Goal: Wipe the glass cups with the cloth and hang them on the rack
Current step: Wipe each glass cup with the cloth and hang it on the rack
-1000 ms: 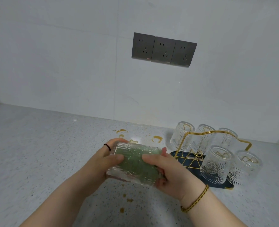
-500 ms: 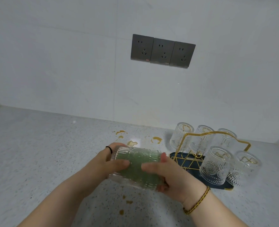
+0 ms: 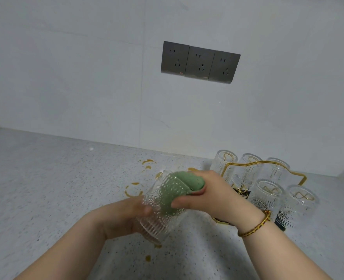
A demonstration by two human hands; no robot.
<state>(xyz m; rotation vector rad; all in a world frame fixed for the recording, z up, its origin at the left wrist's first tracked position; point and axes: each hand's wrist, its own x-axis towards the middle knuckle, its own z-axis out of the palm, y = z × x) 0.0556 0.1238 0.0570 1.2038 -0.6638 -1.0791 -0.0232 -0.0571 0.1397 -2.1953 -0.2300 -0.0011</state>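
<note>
Head view: left hand (image 3: 124,217) wrapped around the base of a patterned glass cup (image 3: 163,207), grip closed on it, cup tilted with mouth up and away, held above the speckled bench (image 3: 45,188). Right hand (image 3: 213,195) pinching a green cloth (image 3: 187,181), stuffed into the cup's mouth and bulging over the rim. Just right of the hands, a gold wire rack (image 3: 254,164) carrying five upturned cups (image 3: 266,195). Brownish ring stains (image 3: 133,189) on the bench beyond the cup.
</note>
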